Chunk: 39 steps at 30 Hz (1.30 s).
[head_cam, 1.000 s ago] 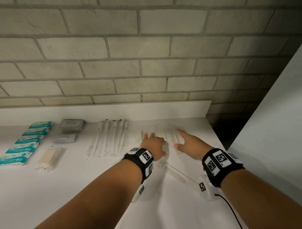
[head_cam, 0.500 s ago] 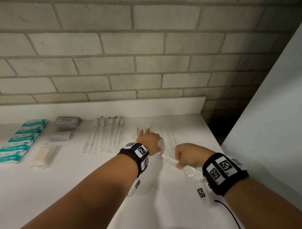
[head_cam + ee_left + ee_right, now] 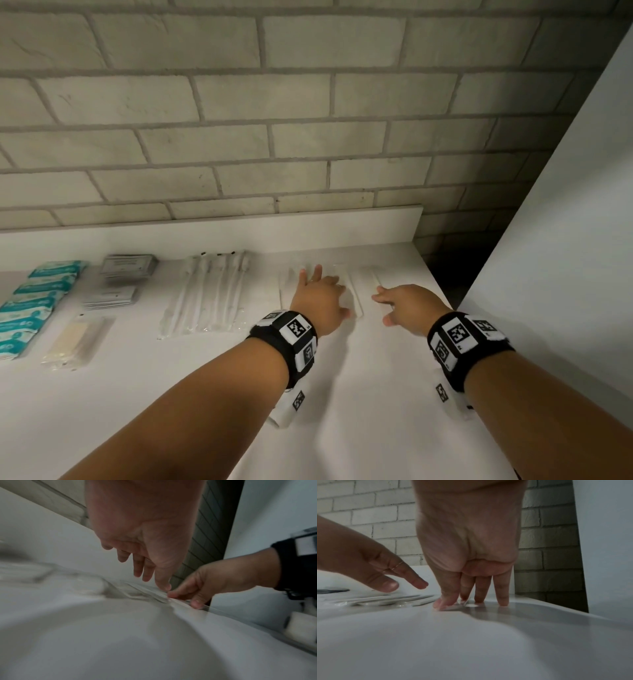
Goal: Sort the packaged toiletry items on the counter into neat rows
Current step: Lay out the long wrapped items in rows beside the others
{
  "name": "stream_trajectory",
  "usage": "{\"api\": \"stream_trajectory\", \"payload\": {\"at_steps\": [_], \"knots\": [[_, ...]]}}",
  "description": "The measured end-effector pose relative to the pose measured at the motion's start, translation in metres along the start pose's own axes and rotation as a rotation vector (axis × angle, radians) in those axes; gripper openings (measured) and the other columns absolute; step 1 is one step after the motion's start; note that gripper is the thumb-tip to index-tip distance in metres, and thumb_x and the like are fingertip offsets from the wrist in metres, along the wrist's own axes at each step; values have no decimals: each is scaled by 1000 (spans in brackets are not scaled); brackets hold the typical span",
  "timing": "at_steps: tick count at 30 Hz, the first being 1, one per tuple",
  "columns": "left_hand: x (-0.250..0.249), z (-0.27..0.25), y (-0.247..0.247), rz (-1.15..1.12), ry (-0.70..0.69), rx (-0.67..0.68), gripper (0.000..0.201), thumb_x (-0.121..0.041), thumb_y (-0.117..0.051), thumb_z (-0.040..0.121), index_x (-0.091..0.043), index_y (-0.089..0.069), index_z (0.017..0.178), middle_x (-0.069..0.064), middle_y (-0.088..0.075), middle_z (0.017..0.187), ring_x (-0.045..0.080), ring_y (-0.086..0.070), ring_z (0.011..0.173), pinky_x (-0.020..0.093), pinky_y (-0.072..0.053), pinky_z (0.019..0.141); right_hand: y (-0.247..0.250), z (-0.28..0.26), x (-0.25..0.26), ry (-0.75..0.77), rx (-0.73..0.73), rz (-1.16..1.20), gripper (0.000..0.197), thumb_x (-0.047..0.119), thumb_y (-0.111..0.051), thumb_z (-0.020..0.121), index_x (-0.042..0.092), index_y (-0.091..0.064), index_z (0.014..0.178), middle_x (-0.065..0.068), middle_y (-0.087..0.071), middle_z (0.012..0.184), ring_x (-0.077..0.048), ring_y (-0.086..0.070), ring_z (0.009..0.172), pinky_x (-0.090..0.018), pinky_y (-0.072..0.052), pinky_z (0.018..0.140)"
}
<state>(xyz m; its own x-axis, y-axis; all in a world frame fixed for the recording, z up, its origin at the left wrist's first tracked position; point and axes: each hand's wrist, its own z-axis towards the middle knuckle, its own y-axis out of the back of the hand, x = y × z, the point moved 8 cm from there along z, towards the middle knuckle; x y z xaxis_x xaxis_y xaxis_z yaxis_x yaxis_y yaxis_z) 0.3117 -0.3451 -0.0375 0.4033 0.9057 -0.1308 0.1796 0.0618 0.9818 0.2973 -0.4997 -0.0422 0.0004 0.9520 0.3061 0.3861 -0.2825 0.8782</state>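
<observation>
Half a second back, pinched in the right grip (image 3: 407, 306) above the counter (image 3: 359, 394); now laid flat under its straightened fingertips (image 3: 502, 600): the clear comb packet (image 3: 375, 278), rightmost in its row. Just left of that, the left grip (image 3: 318, 298), fingers spread, resting on the neighbouring comb packets (image 3: 351, 291); exact count there impossible to tell. Probably the last piece sorted. Farther left of both grips: about five toothbrush sleeves (image 3: 209, 298), two grey sachet stacks (image 3: 128, 265), one beige packet (image 3: 73, 337), five teal packs (image 3: 32, 310).
</observation>
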Motion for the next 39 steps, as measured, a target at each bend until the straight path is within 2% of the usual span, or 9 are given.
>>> {"api": "stream_trajectory", "payload": {"at_steps": [5,8,12,19,25,28,31,34,39], "knots": [[-15,10,-14,60,6,102,56,-46,-48,92,-18,-45,141,3,-42,149,31,-3,148,52,5,118,2,1,-1,8,-53,63,66,23,-69,87,30,-40,146,17,-27,156,-14,-38,139,-32,-31,114],[-13,14,-16,23,9,101,56,-45,-51,90,-21,-45,141,3,-42,149,29,-3,149,52,5,118,4,-1,-5,5,-71,95,65,20,-65,90,30,-36,147,20,-21,157,-15,-39,138,-31,-32,113],[-12,15,-16,15,2,108,57,-43,-54,90,-20,-45,141,3,-42,149,29,-4,149,51,5,118,4,2,-4,-8,-59,43,60,22,-65,89,28,-43,144,17,-27,156,-14,-40,138,-31,-32,113],[-14,11,-17,-7,10,89,56,-40,-52,91,-20,-42,142,3,-42,149,28,-5,149,50,3,118,4,3,-6,-9,-66,28,59,26,-63,90,30,-42,145,17,-28,155,-14,-39,138,-31,-32,113],[4,-4,-3,-90,42,-1,59,-35,-45,98,-21,-25,151,-1,-20,160,26,-6,149,47,1,119,16,2,-7,15,-137,248,59,27,-56,95,30,-33,149,8,-28,157,-17,-34,142,-31,-28,116],[19,-8,-3,9,61,68,55,-35,-44,97,-21,-33,148,-2,-29,156,28,-5,149,48,2,118,9,2,17,50,-113,-18,52,28,-49,98,27,-36,148,9,-24,159,-17,-30,143,-43,-18,119],[20,-9,-10,76,56,155,54,-38,-46,96,-21,-36,147,-1,-33,154,28,-5,149,48,1,119,-10,8,46,131,-30,-346,49,30,-44,99,24,-37,147,2,-30,157,-19,-30,143,-52,-6,118],[16,-7,-13,65,47,138,54,-37,-46,96,-20,-36,146,1,-37,152,27,-7,148,47,0,119,-18,14,53,150,4,-424,48,28,-44,99,21,-39,146,-1,-34,155,-22,-34,140,-48,-7,119],[16,-8,-12,35,50,113,54,-36,-45,96,-20,-34,147,1,-33,154,26,-7,148,47,0,119,-15,15,52,134,-1,-385,50,28,-47,98,22,-38,146,-2,-36,153,-22,-39,136,-43,-8,119]]}}
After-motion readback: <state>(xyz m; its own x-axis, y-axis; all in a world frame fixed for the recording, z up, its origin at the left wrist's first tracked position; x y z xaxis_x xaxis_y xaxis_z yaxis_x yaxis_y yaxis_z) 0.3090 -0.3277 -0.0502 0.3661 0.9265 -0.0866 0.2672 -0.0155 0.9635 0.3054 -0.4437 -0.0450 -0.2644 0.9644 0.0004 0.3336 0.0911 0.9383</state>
